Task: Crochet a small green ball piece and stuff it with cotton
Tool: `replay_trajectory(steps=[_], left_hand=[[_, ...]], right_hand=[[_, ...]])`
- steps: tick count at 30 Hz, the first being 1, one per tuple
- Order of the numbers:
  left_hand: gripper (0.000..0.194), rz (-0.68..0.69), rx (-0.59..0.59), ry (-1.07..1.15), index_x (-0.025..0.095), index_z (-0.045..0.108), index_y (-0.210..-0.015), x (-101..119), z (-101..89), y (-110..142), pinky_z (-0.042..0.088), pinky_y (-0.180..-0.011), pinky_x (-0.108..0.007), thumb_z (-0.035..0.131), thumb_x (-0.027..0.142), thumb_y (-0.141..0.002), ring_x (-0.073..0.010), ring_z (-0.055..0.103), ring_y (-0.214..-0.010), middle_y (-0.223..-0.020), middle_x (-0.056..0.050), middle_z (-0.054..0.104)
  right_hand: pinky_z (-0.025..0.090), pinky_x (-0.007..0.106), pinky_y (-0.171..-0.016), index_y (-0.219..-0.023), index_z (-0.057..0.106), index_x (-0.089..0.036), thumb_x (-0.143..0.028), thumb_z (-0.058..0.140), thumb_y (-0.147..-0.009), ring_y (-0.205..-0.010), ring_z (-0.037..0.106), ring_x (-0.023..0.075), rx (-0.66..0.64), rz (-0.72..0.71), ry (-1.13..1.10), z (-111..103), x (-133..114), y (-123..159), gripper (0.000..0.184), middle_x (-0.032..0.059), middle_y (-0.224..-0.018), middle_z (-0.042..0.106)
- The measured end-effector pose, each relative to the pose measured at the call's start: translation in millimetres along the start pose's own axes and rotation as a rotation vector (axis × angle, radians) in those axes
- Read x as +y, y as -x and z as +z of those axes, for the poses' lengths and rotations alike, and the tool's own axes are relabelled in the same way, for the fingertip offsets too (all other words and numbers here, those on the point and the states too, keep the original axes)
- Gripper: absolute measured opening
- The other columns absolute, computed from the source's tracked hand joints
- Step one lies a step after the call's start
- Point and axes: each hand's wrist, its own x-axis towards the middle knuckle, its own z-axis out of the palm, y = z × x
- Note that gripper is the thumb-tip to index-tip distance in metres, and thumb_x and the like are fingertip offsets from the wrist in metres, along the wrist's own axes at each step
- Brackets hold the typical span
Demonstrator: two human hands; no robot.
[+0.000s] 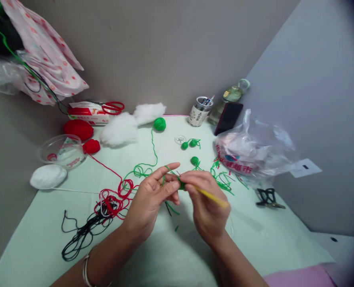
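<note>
Both hands meet over the middle of the table. My left hand (155, 191) pinches a small green crochet piece (182, 185), and green yarn (164, 180) runs over its raised index finger. In my right hand (209, 203) is a crochet hook with a yellow handle (212, 197), its tip at the green piece. Fingers hide most of that piece. From my left hand the green yarn trails back to a green yarn ball (159, 124). Small green crocheted balls (195, 160) with loose tails lie just beyond my hands.
Red yarn (126, 189) and a black yarn bundle (87, 231) lie left, near a white yarn ball (48, 176) and clear plastic bowl (65, 153). White stuffing (120, 129), red scissors (113, 107), a pen can (200, 111), phone (229, 118) and plastic bag (251, 147) stand behind. Yarn scraps (223, 179) lie right.
</note>
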Motion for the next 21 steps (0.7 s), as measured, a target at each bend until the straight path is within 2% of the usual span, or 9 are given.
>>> replay_trajectory(steps=[2,4,7,10,12,15,18,21], left_hand=[[0.037,-0.064,-0.008,0.078,0.017,0.082,-0.113,1,-0.5,0,0.05,-0.054,-0.018,0.091,0.019,-0.078,-0.0057,0.058,-0.055,-0.077,0.002,0.069],[0.034,-0.126,-0.013,0.135,0.013,0.083,-0.111,4,-2.5,-1,0.047,-0.05,-0.015,0.089,0.019,-0.079,-0.004,0.054,-0.053,-0.071,0.002,0.065],[0.033,-0.119,0.01,0.16,0.01,0.083,-0.112,9,-5.6,-3,0.043,-0.047,-0.012,0.088,0.017,-0.08,-0.0023,0.048,-0.051,-0.064,0.006,0.055],[0.032,-0.054,0.008,0.1,0.014,0.083,-0.113,9,-6.1,-3,0.045,-0.048,-0.014,0.087,0.017,-0.082,-0.0031,0.051,-0.052,-0.067,0.005,0.059],[0.031,-0.018,-0.004,0.041,0.017,0.083,-0.113,7,-5.3,-3,0.051,-0.054,-0.016,0.087,0.018,-0.082,-0.0049,0.057,-0.055,-0.073,0.004,0.064],[0.03,0.002,-0.003,0.002,0.019,0.083,-0.112,4,-4.2,-3,0.055,-0.063,-0.019,0.088,0.019,-0.082,-0.0076,0.065,-0.063,-0.078,0.002,0.068],[0.029,-0.008,-0.012,0.005,0.019,0.083,-0.112,5,-4.0,-3,0.056,-0.066,-0.02,0.088,0.019,-0.083,-0.0087,0.067,-0.067,-0.081,0.001,0.069],[0.027,-0.014,-0.01,-0.01,0.019,0.083,-0.111,7,-4.3,-2,0.056,-0.066,-0.021,0.087,0.02,-0.084,-0.0088,0.066,-0.067,-0.083,0.001,0.068]], right_hand=[[0.064,0.037,-0.078,-0.119,0.08,-0.034,-0.011,0.069,-0.097,-0.095,0.075,0.0221,-0.007,-0.096,0.104,0,0,3,0.033,0.0058,-0.108,0.078],[0.063,0.036,-0.077,-0.118,0.08,-0.033,-0.012,0.069,-0.097,-0.093,0.074,0.0212,-0.008,-0.09,0.077,-3,1,1,0.033,0.005,-0.106,0.079],[0.059,0.033,-0.071,-0.11,0.08,-0.03,-0.017,0.059,-0.104,-0.077,0.07,0.0162,0.039,0.098,-0.138,-7,1,-6,0.025,0.0023,-0.093,0.076],[0.057,0.031,-0.068,-0.103,0.08,-0.028,-0.024,0.06,-0.106,-0.07,0.066,0.0136,0.019,0.255,-0.341,-7,1,-11,0.021,0.0011,-0.092,0.075],[0.056,0.029,-0.069,-0.102,0.081,-0.028,-0.027,0.064,-0.104,-0.073,0.067,0.0137,-0.023,0.279,-0.339,-6,0,-12,0.017,0.0017,-0.094,0.076],[0.057,0.028,-0.07,-0.102,0.082,-0.028,-0.028,0.065,-0.104,-0.075,0.068,0.0132,-0.018,0.338,-0.363,-5,1,-11,0.017,0.0023,-0.097,0.078],[0.059,0.028,-0.07,-0.101,0.08,-0.026,-0.03,0.063,-0.105,-0.075,0.069,0.0132,0.0,0.398,-0.5,-6,2,-13,0.018,0.003,-0.098,0.078],[0.06,0.027,-0.067,-0.098,0.078,-0.024,-0.032,0.062,-0.105,-0.071,0.069,0.0125,0.006,0.394,-0.57,-7,3,-16,0.019,0.0033,-0.094,0.078]])
